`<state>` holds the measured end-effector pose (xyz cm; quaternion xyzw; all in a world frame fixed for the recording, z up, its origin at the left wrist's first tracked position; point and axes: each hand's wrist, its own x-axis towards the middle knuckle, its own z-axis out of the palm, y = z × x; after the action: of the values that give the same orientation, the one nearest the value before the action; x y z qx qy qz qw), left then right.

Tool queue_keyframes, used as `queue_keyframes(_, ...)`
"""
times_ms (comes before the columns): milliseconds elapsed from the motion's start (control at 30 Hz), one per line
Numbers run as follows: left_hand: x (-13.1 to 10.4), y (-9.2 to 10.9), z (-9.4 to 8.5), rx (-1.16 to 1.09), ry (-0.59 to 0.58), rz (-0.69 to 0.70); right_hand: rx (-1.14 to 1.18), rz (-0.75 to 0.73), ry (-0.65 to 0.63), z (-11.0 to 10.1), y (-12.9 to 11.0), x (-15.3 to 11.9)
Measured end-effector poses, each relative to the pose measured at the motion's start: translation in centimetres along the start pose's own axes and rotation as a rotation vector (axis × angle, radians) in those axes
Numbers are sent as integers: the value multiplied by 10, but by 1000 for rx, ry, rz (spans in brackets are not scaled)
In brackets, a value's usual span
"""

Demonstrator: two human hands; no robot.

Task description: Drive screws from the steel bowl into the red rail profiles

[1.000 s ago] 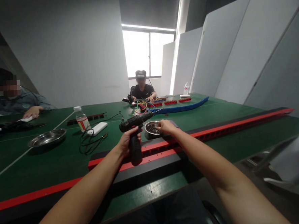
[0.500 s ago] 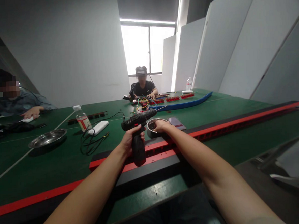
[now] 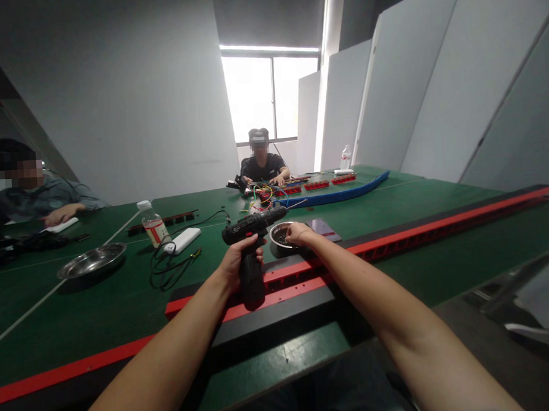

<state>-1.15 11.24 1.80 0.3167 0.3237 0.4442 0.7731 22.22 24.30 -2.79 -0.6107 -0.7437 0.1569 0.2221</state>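
Observation:
A black cordless drill [image 3: 252, 275] is held by its handle in my left hand [image 3: 235, 260], its long thin bit pointing right and away from me. My right hand [image 3: 300, 233] has its fingers bunched together at the right side of a small metal bowl [image 3: 277, 250]. Small dark pieces lie in the bowl; whether my fingertips hold one I cannot make out. Below both hands run two long red and black bars [image 3: 302, 289], side by side across the table, with holes along the red faces.
A shallow steel dish [image 3: 92, 261], a bottle [image 3: 153, 224], a white power bank [image 3: 182, 241] and a black cable [image 3: 171, 277] lie to the left. Behind the bowl is a dark flat pouch [image 3: 323, 228]. Farther off are a blue curved strip [image 3: 348, 192] and two seated people.
My right hand has lifted slightly out of the bowl, showing more of the pieces inside. The drill stays in my left hand. The view has tilted up a little.

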Motion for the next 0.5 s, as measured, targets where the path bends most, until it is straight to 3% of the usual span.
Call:
queue_keyframes(100,-1,1,0,11,7,0,22,14,-16,-1,0,-1)
queue_keyframes(200,-1,2,-1,19,17,3,97,50,57,-1,-3,-5)
queue_keyframes(300,-3,4,-1,38,23,-3,420,68,111,-6,-4,-13)
queue_keyframes(400,-4,5,-2,66,29,-18,798,56,87,-16,1,-29)
queue_keyframes(500,-4,5,-2,89,45,-33,1005,37,77,-27,9,-52)
